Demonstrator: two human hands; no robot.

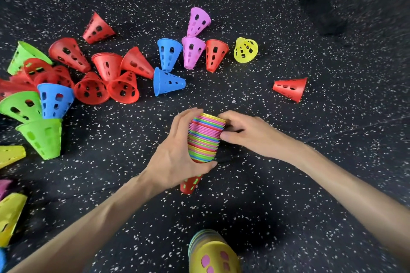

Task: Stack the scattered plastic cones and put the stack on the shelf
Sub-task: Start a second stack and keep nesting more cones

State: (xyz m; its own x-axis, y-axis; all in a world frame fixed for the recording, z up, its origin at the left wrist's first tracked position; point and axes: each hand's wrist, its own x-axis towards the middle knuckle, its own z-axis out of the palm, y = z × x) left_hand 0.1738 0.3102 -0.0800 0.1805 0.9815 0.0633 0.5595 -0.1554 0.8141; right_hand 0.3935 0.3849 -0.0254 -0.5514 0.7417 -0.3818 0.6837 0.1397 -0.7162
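A tall stack of nested plastic cones (205,138), its rims striped in many colours and a red cone tip at its lower end, is held above the speckled black floor. My left hand (177,157) grips the stack's lower left side, thumb wrapped under it. My right hand (241,132) pinches the top rims from the right. Loose cones lie scattered beyond: a red pile (106,77), blue cones (167,81), pink cones (193,51), a yellow cone (245,50), a lone red cone (290,88), and green cones (42,135) at left.
A second stack with a yellow outer cone (213,252) lies near the bottom edge. More yellow cones (8,217) sit at the left edge. A dark blurred object (321,2) stands at the upper right. No shelf is in view.
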